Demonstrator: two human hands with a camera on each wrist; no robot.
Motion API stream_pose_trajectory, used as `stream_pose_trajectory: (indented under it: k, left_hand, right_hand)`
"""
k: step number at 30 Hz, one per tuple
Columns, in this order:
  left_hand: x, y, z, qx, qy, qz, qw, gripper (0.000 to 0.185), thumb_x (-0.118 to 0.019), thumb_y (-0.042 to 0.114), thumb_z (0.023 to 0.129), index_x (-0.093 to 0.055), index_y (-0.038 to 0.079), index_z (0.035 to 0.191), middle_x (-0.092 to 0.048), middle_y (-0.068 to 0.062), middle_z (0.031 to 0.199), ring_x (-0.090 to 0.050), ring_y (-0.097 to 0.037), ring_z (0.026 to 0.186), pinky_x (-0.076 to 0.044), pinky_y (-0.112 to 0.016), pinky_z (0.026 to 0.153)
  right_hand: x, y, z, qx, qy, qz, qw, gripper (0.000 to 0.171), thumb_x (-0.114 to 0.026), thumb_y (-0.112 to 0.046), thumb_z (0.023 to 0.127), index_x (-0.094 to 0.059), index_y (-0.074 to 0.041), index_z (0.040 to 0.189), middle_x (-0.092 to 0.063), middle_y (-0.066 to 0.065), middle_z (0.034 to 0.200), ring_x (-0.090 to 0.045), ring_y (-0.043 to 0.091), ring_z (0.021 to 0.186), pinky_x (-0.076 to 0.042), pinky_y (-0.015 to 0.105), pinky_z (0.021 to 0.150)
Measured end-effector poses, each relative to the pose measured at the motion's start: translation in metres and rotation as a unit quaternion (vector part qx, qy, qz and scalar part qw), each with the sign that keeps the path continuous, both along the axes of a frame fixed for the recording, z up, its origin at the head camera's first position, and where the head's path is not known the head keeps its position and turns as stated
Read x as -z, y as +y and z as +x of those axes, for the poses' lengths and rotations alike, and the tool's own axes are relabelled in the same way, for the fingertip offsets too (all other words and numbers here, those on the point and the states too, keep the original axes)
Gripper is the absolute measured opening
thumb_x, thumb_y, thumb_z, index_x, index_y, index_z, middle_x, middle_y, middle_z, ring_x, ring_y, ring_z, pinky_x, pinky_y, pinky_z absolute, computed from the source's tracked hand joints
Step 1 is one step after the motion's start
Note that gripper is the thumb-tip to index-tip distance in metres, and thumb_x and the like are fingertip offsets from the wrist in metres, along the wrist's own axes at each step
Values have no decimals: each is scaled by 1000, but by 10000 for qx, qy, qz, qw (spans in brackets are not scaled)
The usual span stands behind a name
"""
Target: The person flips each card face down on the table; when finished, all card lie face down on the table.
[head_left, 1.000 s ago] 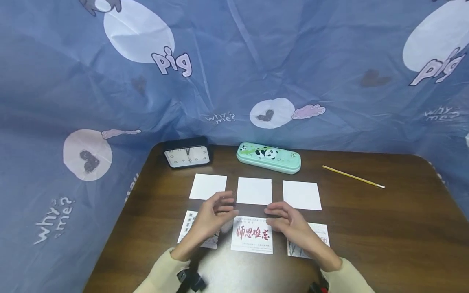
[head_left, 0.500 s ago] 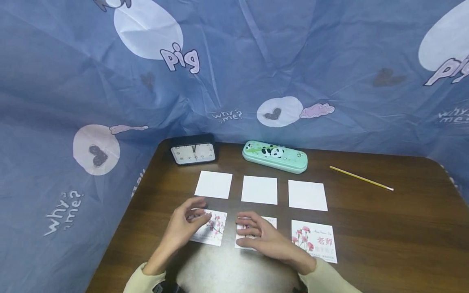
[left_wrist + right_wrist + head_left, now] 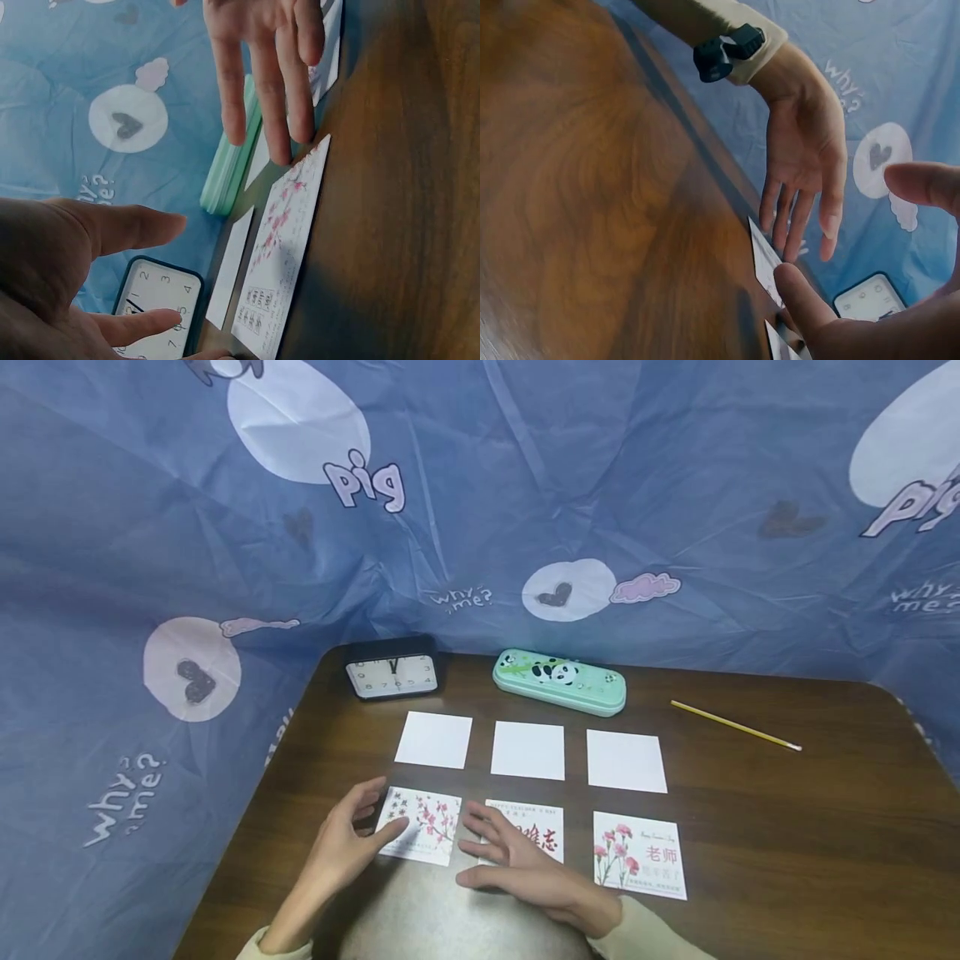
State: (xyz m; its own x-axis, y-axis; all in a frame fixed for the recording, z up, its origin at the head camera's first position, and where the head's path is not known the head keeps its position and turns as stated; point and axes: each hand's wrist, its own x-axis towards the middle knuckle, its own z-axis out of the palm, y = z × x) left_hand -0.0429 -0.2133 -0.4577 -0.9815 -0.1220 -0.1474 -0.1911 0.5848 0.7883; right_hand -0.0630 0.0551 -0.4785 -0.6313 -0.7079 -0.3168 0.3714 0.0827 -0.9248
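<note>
My left hand hovers at the left edge of a card with pink blossom branches, its thumb overlapping the card in the head view. Relaxed, spread fingers hold nothing. Between that card and a middle card with red characters is my right hand, palm facing left, fingers loosely extended. It covers part of the middle card. A third card, printed with pink carnations, lies to the right. In the left wrist view, the right hand's fingers show above the blossom card.
Three blank white cards lie in a row behind the printed ones. Farther back stand a black clock and a green panda pencil case. A yellow pencil lies at the right. Blue patterned cloth hangs behind the table.
Both hands have moved left, off the right-hand card, uncovering its carnations and then more of the blossom card. The head view has shifted slightly. The cards stay in their rows.
</note>
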Motion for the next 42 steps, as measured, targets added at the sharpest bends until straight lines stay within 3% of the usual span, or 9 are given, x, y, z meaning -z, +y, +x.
stream_pose_trajectory:
  k: [4, 13, 23, 31, 42]
  left_hand:
    - [1, -2, 5, -69, -33, -28, 10000, 71, -83, 24, 89, -51, 2, 148, -58, -32, 145, -62, -51, 128, -58, -57, 101]
    - [4, 2, 15, -240, -12, -37, 9997, 69, -84, 18, 88, -52, 2, 147, -65, -32, 135, -68, -46, 117, -60, -54, 98]
    - [4, 5, 18, -259, -1, -8, 9997, 70, -84, 19, 88, -51, 2, 148, -66, -29, 134, -69, -42, 118, -60, -51, 98]
    - [5, 7, 20, -330, -20, 64, 9994, 70, -84, 16, 88, -52, 2, 148, -67, -27, 133, -68, -40, 121, -58, -52, 102]
    - [7, 11, 20, -298, 92, -43, 9995, 72, -86, 15, 86, -52, 2, 148, -68, -25, 133, -67, -38, 122, -59, -48, 102]
  right_hand:
    - [0, -4, 4, 177, -156, -99, 9997, 90, -71, -21, 98, -13, -16, 168, -20, 16, 175, -36, 39, 156, -36, 57, 125]
    - [-1, -7, 7, 410, -784, -527, 9947, 90, -69, -20, 96, -14, -9, 167, -16, 20, 174, -28, 42, 159, -44, 49, 121]
    - [-1, -12, 13, 770, -1049, -875, 9876, 88, -64, -19, 97, -12, -2, 165, -15, 25, 173, -20, 45, 160, -29, 56, 129]
    - [5, -17, 19, 1154, -1212, -1320, 9770, 84, -57, -12, 97, -8, 2, 164, -14, 28, 172, -20, 47, 159, -40, 46, 125]
    - [10, -24, 23, 1541, -1367, -1424, 9681, 80, -53, -13, 100, -6, 1, 163, -15, 29, 171, -19, 48, 159, -41, 54, 123]
